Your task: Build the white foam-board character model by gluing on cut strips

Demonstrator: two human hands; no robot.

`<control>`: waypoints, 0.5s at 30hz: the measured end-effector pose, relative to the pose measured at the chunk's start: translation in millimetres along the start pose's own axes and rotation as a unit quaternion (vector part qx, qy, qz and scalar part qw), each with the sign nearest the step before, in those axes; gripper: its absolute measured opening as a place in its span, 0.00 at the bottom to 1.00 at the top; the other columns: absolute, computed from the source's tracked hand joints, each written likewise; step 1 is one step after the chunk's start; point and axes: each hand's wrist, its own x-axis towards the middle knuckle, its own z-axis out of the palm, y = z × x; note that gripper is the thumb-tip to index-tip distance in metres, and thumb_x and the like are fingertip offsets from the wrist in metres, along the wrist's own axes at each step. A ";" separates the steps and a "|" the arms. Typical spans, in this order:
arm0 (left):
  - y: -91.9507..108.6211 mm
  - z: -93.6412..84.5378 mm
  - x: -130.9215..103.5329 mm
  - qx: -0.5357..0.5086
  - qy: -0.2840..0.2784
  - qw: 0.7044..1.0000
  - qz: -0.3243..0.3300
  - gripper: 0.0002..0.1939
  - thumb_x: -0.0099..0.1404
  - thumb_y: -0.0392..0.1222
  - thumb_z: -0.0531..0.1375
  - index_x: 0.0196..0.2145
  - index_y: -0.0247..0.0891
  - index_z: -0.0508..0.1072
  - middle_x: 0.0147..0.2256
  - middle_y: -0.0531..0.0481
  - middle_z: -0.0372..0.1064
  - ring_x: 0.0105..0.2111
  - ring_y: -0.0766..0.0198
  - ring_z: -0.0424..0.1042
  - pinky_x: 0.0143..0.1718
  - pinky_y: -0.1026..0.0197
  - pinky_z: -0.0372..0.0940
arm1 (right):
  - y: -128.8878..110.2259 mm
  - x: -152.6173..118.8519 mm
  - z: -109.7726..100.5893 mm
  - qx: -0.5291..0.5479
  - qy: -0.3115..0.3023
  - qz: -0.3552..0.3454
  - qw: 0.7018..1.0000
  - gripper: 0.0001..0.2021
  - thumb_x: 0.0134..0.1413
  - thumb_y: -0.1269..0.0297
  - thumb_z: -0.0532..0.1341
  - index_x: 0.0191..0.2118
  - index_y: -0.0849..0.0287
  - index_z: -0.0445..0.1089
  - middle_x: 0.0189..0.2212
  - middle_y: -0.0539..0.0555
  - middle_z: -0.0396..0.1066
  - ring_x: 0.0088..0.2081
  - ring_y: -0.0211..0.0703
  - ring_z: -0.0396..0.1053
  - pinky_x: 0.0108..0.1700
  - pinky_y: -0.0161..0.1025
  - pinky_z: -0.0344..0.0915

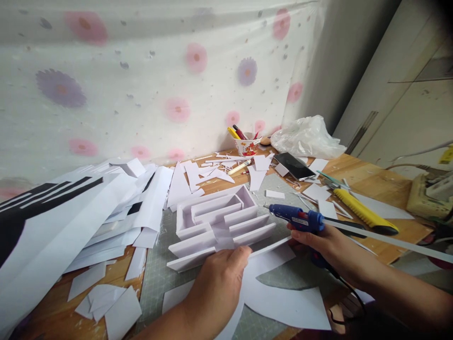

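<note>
A white foam-board model (pixel 219 215) with upright walls and narrow channels stands on the grey-green cutting mat (pixel 155 264). My left hand (pixel 221 283) is closed at its near edge, thumb and fingers at the end of a thin white strip (pixel 271 246). In my right hand (pixel 320 238) is a blue glue gun (pixel 295 216), its nozzle pointing left toward the model and a long white glue stick coming out of its back. The fingertips of that hand are close to the strip's right end. Curved white sheets (pixel 283 302) lie beneath and in front of the hands.
White sheets and strips (pixel 106 226) are piled at left. Behind the model lie paper scraps (pixel 215 172), a cup of pens (pixel 247 144), a black phone (pixel 294 166) and a plastic bag (pixel 307 137). A yellow cutter (pixel 364 210) and a power strip (pixel 430 193) are at right.
</note>
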 end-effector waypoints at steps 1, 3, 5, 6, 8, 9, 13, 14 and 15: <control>-0.1 0.3 0.1 0.000 0.002 1.000 0.001 0.11 0.65 0.31 0.48 0.39 0.38 0.68 0.30 0.51 0.73 0.30 0.63 0.72 0.30 0.63 0.63 | 0.0 -0.2 0.1 0.001 -0.001 -0.001 1.000 0.18 0.40 0.47 0.61 0.31 0.58 0.71 0.31 0.55 0.72 0.34 0.47 0.67 0.31 0.39 0.59; 0.1 0.5 0.3 0.002 0.003 1.000 0.003 0.11 0.65 0.30 0.48 0.39 0.38 0.68 0.30 0.51 0.72 0.30 0.63 0.72 0.30 0.63 0.63 | -1.0 -1.0 0.6 0.001 -0.001 0.003 1.000 0.18 0.40 0.47 0.61 0.30 0.58 0.70 0.30 0.55 0.72 0.33 0.47 0.66 0.30 0.39 0.59; 0.9 0.4 0.3 0.006 0.006 1.000 0.004 0.11 0.64 0.30 0.48 0.39 0.38 0.68 0.29 0.51 0.72 0.29 0.63 0.72 0.29 0.64 0.62 | -2.9 -2.1 1.3 -0.001 0.000 0.010 1.000 0.18 0.40 0.46 0.61 0.28 0.58 0.70 0.28 0.54 0.71 0.31 0.45 0.65 0.29 0.38 0.58; 1.3 0.3 0.2 0.008 0.006 1.000 0.004 0.11 0.64 0.30 0.48 0.38 0.38 0.68 0.29 0.51 0.72 0.29 0.62 0.72 0.29 0.64 0.62 | -3.7 -2.4 1.6 -0.002 0.000 0.010 1.000 0.18 0.40 0.47 0.61 0.28 0.58 0.70 0.27 0.54 0.71 0.30 0.45 0.65 0.28 0.38 0.57; 2.1 -0.1 0.2 0.010 0.005 1.000 0.004 0.11 0.64 0.29 0.48 0.39 0.38 0.68 0.29 0.51 0.72 0.29 0.62 0.72 0.29 0.63 0.62 | -4.3 -2.7 2.0 -0.001 -0.001 0.008 1.000 0.17 0.40 0.47 0.61 0.28 0.58 0.70 0.26 0.54 0.71 0.29 0.44 0.65 0.28 0.38 0.57; 2.4 -0.3 0.3 0.010 0.002 1.000 0.002 0.11 0.64 0.29 0.48 0.39 0.37 0.68 0.29 0.51 0.72 0.29 0.62 0.72 0.29 0.63 0.62 | -3.9 -2.6 2.0 0.001 -0.002 0.006 1.000 0.17 0.40 0.47 0.61 0.29 0.57 0.70 0.27 0.53 0.71 0.29 0.44 0.65 0.29 0.38 0.57; 3.0 -1.5 1.0 0.006 -0.005 1.000 -0.003 0.10 0.64 0.30 0.49 0.38 0.37 0.68 0.28 0.50 0.72 0.29 0.62 0.72 0.28 0.63 0.62 | -0.6 -1.6 1.5 0.007 -0.001 0.003 1.000 0.17 0.40 0.47 0.61 0.28 0.57 0.69 0.25 0.52 0.70 0.28 0.43 0.64 0.29 0.38 0.57; 3.1 -1.8 1.2 0.006 -0.004 1.000 -0.003 0.10 0.64 0.30 0.49 0.37 0.37 0.68 0.28 0.50 0.72 0.29 0.62 0.71 0.28 0.63 0.62 | -0.2 -1.6 1.4 0.007 -0.001 0.000 1.000 0.17 0.40 0.47 0.61 0.28 0.57 0.69 0.25 0.52 0.70 0.27 0.42 0.63 0.29 0.38 0.57; 3.2 -2.1 1.3 0.005 -0.003 1.000 -0.003 0.10 0.64 0.30 0.49 0.36 0.37 0.68 0.28 0.50 0.71 0.28 0.62 0.71 0.28 0.63 0.61 | -0.3 -1.8 1.2 0.008 0.000 -0.002 1.000 0.17 0.40 0.47 0.61 0.28 0.57 0.69 0.25 0.52 0.70 0.27 0.42 0.63 0.29 0.38 0.57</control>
